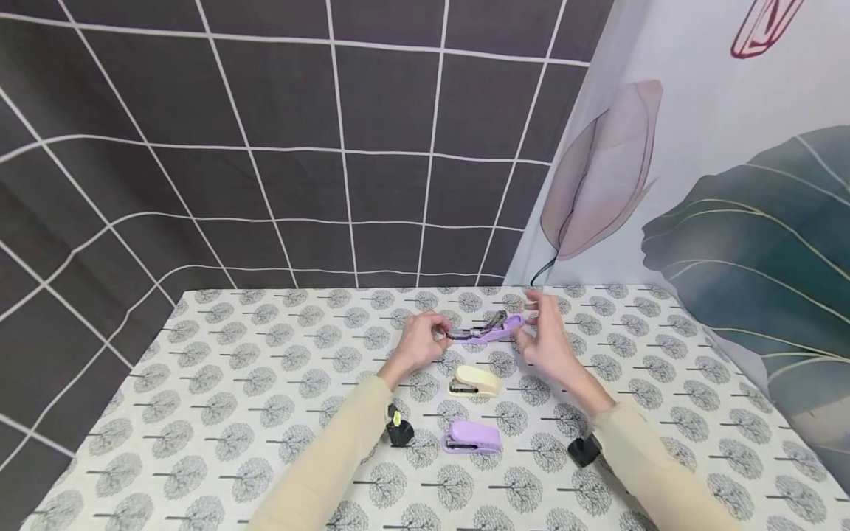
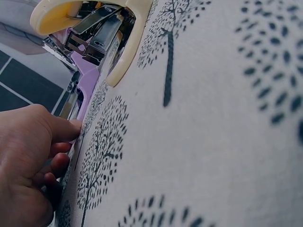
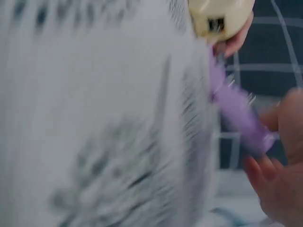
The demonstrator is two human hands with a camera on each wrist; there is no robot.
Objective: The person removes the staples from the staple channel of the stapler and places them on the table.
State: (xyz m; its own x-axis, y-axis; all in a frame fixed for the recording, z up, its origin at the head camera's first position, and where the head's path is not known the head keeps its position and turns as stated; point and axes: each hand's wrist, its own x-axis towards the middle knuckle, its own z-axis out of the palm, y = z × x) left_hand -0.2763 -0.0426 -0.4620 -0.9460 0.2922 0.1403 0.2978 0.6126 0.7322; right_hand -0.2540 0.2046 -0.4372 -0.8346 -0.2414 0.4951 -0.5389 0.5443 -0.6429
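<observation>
A purple stapler [image 1: 488, 333] lies folded wide open near the back of the table, its metal parts exposed. At its left end my left hand [image 1: 417, 341] pinches the narrow tip between thumb and index finger; the left wrist view shows this hand [image 2: 26, 161] low by the cloth. Around the lid end, on the right, my right hand [image 1: 547, 339] has its thumb and fingers spread apart. The right wrist view is blurred, with the purple lid [image 3: 241, 116] between the thumb and fingers of that hand [image 3: 284, 175]. A cream stapler [image 1: 474, 381] sits closer to me.
Another purple stapler [image 1: 471, 437] rests in front of the cream one, between my forearms. A tree-patterned cloth [image 1: 265, 413] covers the table. Behind it hangs a dark curtain [image 1: 292, 184] with white grid lines, and a leaf-printed curtain [image 1: 598, 206] hangs at right.
</observation>
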